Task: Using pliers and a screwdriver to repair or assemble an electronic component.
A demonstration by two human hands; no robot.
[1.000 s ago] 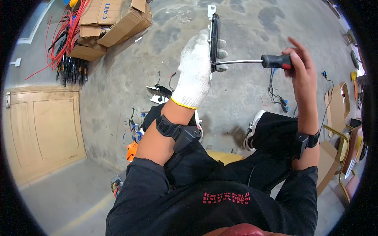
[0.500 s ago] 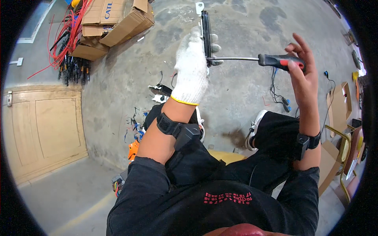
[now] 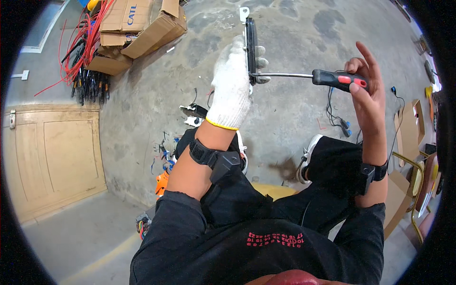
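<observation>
My left hand [image 3: 232, 78], in a white knitted glove with a yellow cuff edge, is closed around a narrow black bar-shaped part [image 3: 251, 45]. A white metal tab with a hole [image 3: 244, 13] sticks out past the part's far end. In my bare right hand [image 3: 371, 97] is a screwdriver [image 3: 337, 80] with a black and red handle, gripped near the handle's end. Its long metal shaft runs level to the left, and the tip meets the near end of the black part. Whether a screw sits under the tip is too small to tell.
Cardboard boxes [image 3: 142, 31] and a bundle of red cable [image 3: 90, 42] lie at the far left, above a wooden door [image 3: 61, 156]. Black wires [image 3: 335, 114] rest on the concrete floor to the right. A gold-framed chair [image 3: 418, 166] stands at the right edge.
The black part and both hands have shifted slightly nearer. The screwdriver handle has turned, showing more of its red patches, and my right fingers have changed position on it.
</observation>
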